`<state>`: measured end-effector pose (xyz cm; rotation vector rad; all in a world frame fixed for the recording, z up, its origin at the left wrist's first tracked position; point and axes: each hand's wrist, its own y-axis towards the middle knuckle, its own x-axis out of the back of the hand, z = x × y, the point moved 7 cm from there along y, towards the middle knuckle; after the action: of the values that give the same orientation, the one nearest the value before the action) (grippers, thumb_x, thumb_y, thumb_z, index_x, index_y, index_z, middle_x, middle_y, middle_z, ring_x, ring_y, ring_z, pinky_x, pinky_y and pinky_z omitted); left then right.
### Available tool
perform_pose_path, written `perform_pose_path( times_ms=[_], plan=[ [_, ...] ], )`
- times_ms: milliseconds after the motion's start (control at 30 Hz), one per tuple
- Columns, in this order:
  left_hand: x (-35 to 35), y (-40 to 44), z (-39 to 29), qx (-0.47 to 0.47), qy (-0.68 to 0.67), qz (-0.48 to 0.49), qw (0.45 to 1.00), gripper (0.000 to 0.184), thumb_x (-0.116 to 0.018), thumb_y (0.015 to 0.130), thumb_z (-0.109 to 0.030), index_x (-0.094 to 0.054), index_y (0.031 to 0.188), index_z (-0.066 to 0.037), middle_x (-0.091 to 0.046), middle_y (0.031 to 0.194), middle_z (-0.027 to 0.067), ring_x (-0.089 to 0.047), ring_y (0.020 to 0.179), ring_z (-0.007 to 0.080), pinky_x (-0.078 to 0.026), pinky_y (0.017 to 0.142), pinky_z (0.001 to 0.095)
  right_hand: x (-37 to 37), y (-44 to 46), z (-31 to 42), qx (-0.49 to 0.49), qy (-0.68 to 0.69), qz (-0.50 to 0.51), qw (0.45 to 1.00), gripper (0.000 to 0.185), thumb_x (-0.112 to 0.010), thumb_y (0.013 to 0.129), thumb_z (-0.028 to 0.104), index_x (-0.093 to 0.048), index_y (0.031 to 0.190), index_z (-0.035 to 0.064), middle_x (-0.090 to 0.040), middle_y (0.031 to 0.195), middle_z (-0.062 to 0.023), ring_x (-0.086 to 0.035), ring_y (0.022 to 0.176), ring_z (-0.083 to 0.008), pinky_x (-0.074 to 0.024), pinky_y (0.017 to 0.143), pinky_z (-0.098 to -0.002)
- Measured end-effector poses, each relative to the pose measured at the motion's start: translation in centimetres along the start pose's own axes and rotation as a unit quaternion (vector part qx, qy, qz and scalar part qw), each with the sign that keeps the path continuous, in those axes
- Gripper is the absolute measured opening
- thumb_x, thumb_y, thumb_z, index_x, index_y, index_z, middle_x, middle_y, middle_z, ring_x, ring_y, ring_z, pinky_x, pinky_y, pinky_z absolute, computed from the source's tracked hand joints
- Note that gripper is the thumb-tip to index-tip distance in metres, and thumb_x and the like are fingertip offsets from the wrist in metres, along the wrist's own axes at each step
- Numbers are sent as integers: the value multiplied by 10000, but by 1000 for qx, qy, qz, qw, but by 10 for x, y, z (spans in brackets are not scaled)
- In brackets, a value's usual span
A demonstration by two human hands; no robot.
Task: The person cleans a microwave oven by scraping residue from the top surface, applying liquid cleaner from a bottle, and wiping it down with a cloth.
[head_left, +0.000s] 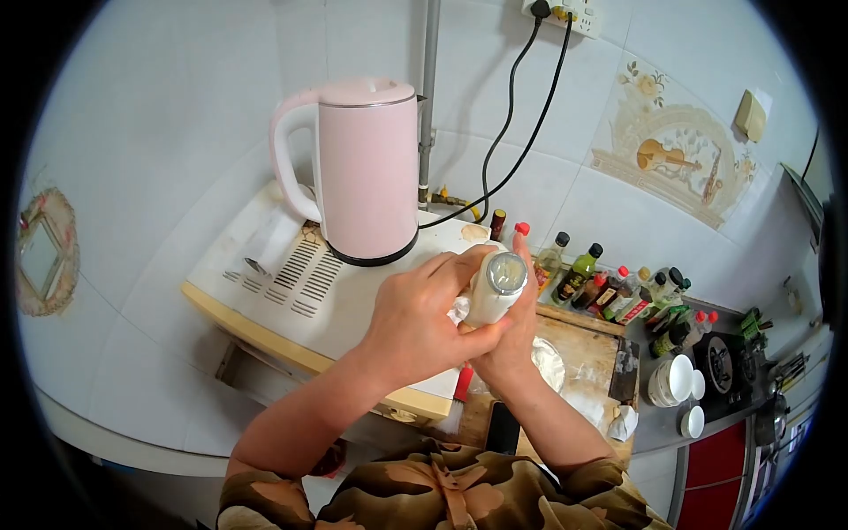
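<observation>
Both hands are raised together in front of my body, over the edge between the white cabinet top (265, 327) and a wooden board (574, 344). My left hand (424, 309) wraps its fingers round a pale cylindrical bottle (495, 291) with a clear, silvery round end facing up. My right hand (517, 349) presses against the bottle's other side, its fingers pointing up and partly hidden behind it. Something white and crumpled (459, 308) shows beside my left fingers. Below the hands, a bowl of white powder (548, 364) is partly covered by my right hand.
A pink kettle (367, 168) stands on the cabinet top, its cable running up to a wall socket (565, 13). Several sauce bottles (609, 291) line the wall. White bowls (678, 380) and a black stove (720, 362) are at right. A dark phone (503, 430) lies near my body.
</observation>
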<state>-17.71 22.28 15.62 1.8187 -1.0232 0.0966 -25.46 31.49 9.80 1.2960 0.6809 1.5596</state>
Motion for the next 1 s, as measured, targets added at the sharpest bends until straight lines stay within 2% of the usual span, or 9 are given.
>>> perform_pose_path(
  times_ms=[267, 333, 433, 467, 533, 600, 667, 1000],
  plan=[
    [0, 2, 1, -13, -8, -3, 1000, 538, -831, 652, -158, -641, 1134, -14, -691, 991, 133, -699, 870, 260, -552, 759, 342, 1, 0, -2, -4, -7, 5, 1000, 934, -821, 699, 201, -275, 1436, 24, -376, 1421, -315, -445, 1269, -463, -381, 1038, -515],
    [0, 4, 0, -13, -5, -1, 1000, 537, -830, 651, -157, -642, 1134, -17, -692, 983, 131, -699, 860, 257, -552, 755, 339, 4, 0, -4, 10, 40, -27, 999, 882, -794, 728, 251, -313, 1418, -18, -362, 1450, -247, -383, 1331, -411, -304, 1096, -504],
    [-1, 5, 0, -18, -2, -3, 1000, 536, -830, 649, -154, -643, 1134, -23, -694, 967, 125, -700, 845, 250, -552, 748, 334, 6, 2, -4, 9, 37, -26, 999, 924, -810, 721, 252, -284, 1435, -6, -363, 1456, -242, -395, 1328, -407, -315, 1090, -499],
    [-1, 5, 0, -22, -2, -5, 1000, 536, -831, 648, -152, -644, 1134, -26, -695, 961, 122, -701, 839, 247, -552, 744, 332, 7, 3, -3, 9, 37, -27, 999, 924, -810, 721, 252, -284, 1435, -6, -363, 1456, -242, -395, 1328, -407, -315, 1090, -499],
    [-1, 4, 0, -25, 1, -4, 1000, 537, -831, 646, -152, -644, 1134, -27, -696, 958, 118, -701, 837, 244, -552, 743, 330, 10, 5, -1, 21, 12, -30, 999, 969, -854, 645, 192, -301, 1420, 15, -410, 1401, -290, -457, 1262, -442, -391, 1032, -499],
    [-4, 6, 2, -29, 4, -1, 1000, 537, -832, 645, -152, -644, 1134, -28, -697, 956, 114, -701, 836, 241, -552, 742, 328, 11, 5, -2, 17, 9, -21, 1000, 974, -857, 639, 190, -302, 1421, 18, -404, 1404, -291, -451, 1269, -441, -389, 1035, -501],
    [-3, 5, 0, -68, 14, -27, 997, 563, -813, 659, -256, -629, 1141, -30, -688, 958, 121, -680, 780, 248, -556, 637, 336, 9, 5, -3, 18, 10, -9, 1000, 979, -860, 634, 187, -303, 1421, 20, -398, 1408, -292, -445, 1276, -439, -386, 1037, -502],
    [-1, 7, -1, -73, 21, -39, 996, 530, -803, 676, -250, -623, 1122, -28, -689, 958, 127, -685, 757, 260, -559, 631, 341, 1, 2, -20, -7, 120, 6, 993, 1090, -871, 621, 175, -228, 1493, 57, -300, 1485, -302, -374, 1342, -450, -351, 1078, -495]
  ],
)
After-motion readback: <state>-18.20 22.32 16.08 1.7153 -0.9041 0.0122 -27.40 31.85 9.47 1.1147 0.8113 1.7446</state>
